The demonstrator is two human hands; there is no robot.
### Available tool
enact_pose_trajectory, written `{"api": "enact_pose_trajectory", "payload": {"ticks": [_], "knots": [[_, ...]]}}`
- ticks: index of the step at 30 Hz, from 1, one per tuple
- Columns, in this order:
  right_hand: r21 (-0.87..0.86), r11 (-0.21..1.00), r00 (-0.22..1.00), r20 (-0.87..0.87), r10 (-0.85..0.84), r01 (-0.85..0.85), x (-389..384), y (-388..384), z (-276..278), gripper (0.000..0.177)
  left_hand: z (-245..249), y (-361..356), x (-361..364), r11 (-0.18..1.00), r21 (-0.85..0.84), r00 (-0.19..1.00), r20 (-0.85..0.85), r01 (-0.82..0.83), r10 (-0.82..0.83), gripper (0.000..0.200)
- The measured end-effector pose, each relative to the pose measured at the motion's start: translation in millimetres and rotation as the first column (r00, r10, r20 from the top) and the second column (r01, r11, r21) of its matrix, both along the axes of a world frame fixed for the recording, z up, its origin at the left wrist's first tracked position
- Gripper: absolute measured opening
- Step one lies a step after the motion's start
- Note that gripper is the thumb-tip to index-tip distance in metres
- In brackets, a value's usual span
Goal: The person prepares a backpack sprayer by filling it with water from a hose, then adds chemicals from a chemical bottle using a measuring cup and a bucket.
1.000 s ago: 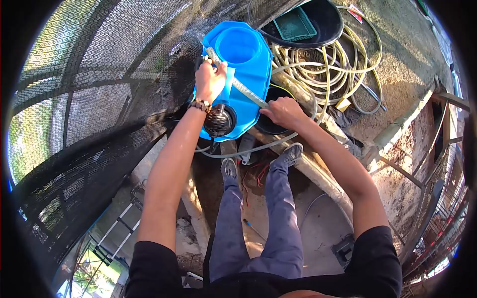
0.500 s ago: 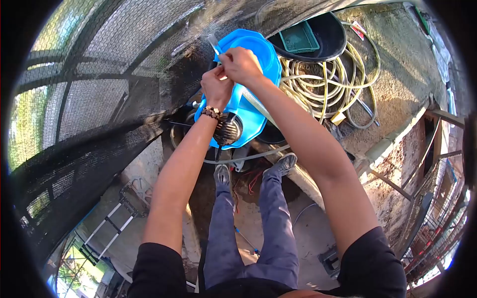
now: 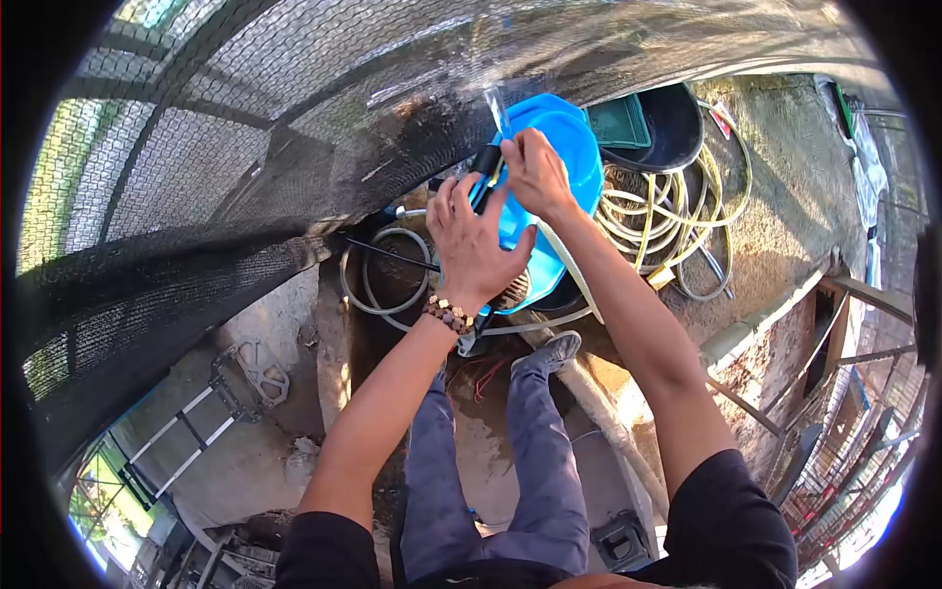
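A clear tube-like piece (image 3: 497, 111) sticks up past the fingertips of my right hand (image 3: 540, 179), which is closed around its lower end. My left hand (image 3: 473, 247) is open, fingers spread, over the near left side of a blue plastic basin (image 3: 579, 147). Just beyond its fingertips is a dark cylindrical part (image 3: 485, 159) with a blue and yellow piece beside it. Under my left palm, a ribbed rounded object (image 3: 516, 292) shows in part at the basin's near edge. A pale hose (image 3: 572, 257) runs from the basin beneath my right forearm.
Coiled yellowish hose (image 3: 648, 211) lies right of the basin. Behind it stand a black tub (image 3: 677, 128) and green basket (image 3: 620, 123). Dark mesh netting (image 3: 324, 98) hangs along the left and back. A thin grey hose loop (image 3: 378, 306) lies at left, near a folding ladder-like frame (image 3: 191, 432).
My left hand has come away from the right, turned and spread its fingers. My right hand keeps the clear piece. The camera view has shifted, so the basin appears farther right and lower.
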State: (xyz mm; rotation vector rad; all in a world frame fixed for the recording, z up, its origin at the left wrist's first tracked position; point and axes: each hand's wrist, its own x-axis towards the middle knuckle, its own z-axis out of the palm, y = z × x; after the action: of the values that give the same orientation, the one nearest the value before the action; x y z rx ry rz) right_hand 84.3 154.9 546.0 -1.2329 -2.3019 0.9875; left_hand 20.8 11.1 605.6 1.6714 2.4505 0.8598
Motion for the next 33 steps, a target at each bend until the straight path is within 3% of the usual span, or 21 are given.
{"api": "enact_pose_trajectory", "payload": {"ticks": [1, 3, 4, 7, 8, 11, 15, 17, 19, 20, 22, 24, 26, 27, 28, 29, 31, 33], "knots": [[-0.072, 0.997, 0.999, -0.043, 0.018, -0.021, 0, -4, -1, 0.029, -8, -3, -4, 0.998, 0.047, 0.999, 0.023, -0.031, 0.03, 0.052], [-0.204, 0.977, 0.991, -0.128, 0.043, -0.069, 0, -12, 0, 0.032, -63, -1, -12, 0.995, 0.032, 0.881, 0.468, -0.096, 0.071, 0.064], [-0.241, 0.97, 0.993, -0.114, -0.01, -0.018, -3, -15, 2, 0.033, -71, 2, -21, 0.996, -0.089, 0.869, 0.495, 0.026, 0.022, 0.068], [-0.359, 0.93, 0.995, 0.091, -0.042, 0.072, -14, -10, 23, 0.032, -80, 13, -31, 0.954, -0.273, 0.9, 0.437, 0.123, 0.009, 0.062], [-0.437, 0.893, 0.993, 0.006, -0.118, 0.109, -14, -7, 12, 0.03, -78, 14, -26, 0.953, -0.3, 0.953, 0.3, 0.043, 0.051, 0.057], [-0.44, 0.888, 0.984, -0.054, -0.172, 0.131, -18, -13, -7, 0.03, -67, 17, -26, 0.909, -0.417, 0.945, 0.3, 0.006, 0.131, 0.055], [-0.314, 0.916, 0.969, 0.087, -0.232, 0.248, -36, -15, 1, 0.037, -81, 16, -20, 0.95, -0.309, 0.934, 0.33, -0.031, 0.138, 0.054], [-0.205, 0.949, 0.97, 0.101, -0.221, 0.238, -44, -26, 13, 0.038, -70, 17, -22, 0.907, -0.421, 0.914, 0.377, 0.027, 0.148, 0.056], [-0.104, 0.974, 0.977, -0.046, -0.207, 0.201, -70, -35, 16, 0.035, -113, 17, -8, 0.839, -0.544, 0.924, 0.335, 0.031, 0.183, 0.057], [0.19, 0.974, 0.98, -0.177, -0.093, 0.127, -93, -31, 29, 0.029, -111, 16, -11, 0.88, -0.475, 0.932, 0.323, 0.013, 0.161, 0.056], [-0.028, 0.982, 0.958, -0.216, -0.187, 0.185, -100, -10, 41, 0.028, -94, 16, -12, 0.949, -0.316, 0.941, 0.316, -0.016, 0.121, 0.055], [-0.265, 0.948, 0.899, -0.349, -0.264, 0.176, -97, 11, 60, 0.031, -73, 18, -32, 0.925, -0.38, 0.925, 0.35, -0.004, 0.148, 0.052], [-0.612, 0.762, 0.798, -0.343, -0.495, 0.21, -83, 10, 105, 0.033, -61, 17, -40, 0.901, -0.432, 0.907, 0.393, 0.037, 0.151, 0.055], [-0.707, 0.645, 0.741, -0.259, -0.619, 0.291, -79, 10, 122, 0.031, -64, 17, -36, 0.905, -0.425, 0.918, 0.368, 0.024, 0.148, 0.056], [-0.683, 0.69, 0.831, -0.224, -0.509, 0.239, -64, 16, 127, 0.024, -70, 18, -28, 0.906, -0.424, 0.93, 0.337, 0.011, 0.147, 0.057], [-0.822, 0.47, 0.666, -0.156, -0.73, 0.322, -54, 26, 130, 0.024, -82, 17, -24, 0.903, -0.43, 0.943, 0.304, 0.006, 0.139, 0.058], [-0.85, 0.399, 0.616, -0.116, -0.779, 0.345, -31, 49, 122, 0.031, -83, 16, -23, 0.918, -0.397, 0.944, 0.299, -0.012, 0.142, 0.055], [-0.964, 0.252, 0.633, -0.146, -0.761, 0.08, -12, 97, 78, 0.029, -73, 15, -24, 0.922, -0.387, 0.93, 0.338, -0.005, 0.147, 0.052]]}}
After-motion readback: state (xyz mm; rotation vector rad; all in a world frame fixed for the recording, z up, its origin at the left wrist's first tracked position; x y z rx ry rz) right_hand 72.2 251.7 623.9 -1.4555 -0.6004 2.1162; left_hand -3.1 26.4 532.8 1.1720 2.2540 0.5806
